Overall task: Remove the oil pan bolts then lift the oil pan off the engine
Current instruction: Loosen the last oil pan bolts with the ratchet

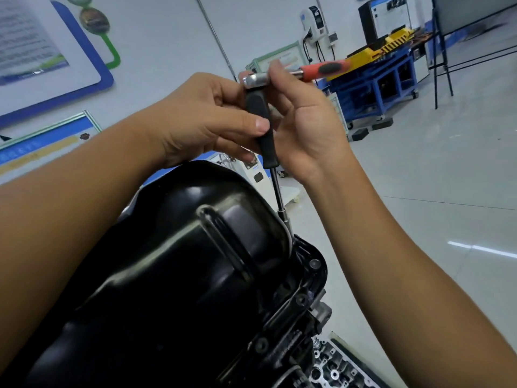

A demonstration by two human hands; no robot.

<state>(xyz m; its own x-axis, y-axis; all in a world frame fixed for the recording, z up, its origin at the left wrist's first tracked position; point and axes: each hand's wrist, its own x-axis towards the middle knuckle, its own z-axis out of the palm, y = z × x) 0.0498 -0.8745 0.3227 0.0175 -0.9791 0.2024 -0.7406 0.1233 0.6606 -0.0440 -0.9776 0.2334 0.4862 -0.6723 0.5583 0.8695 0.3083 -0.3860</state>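
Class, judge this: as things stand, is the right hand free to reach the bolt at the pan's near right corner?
Probably not yet: the right hand grips the ratchet up top. The bolt itself lies uncovered on the oil pan flange.

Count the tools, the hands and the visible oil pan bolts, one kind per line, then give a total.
Hands: 2, the left hand and the right hand.
Tools: 2, the ratchet and the black-handled driver.
Bolts seen along the pan's right edge: 3.
Total: 7.
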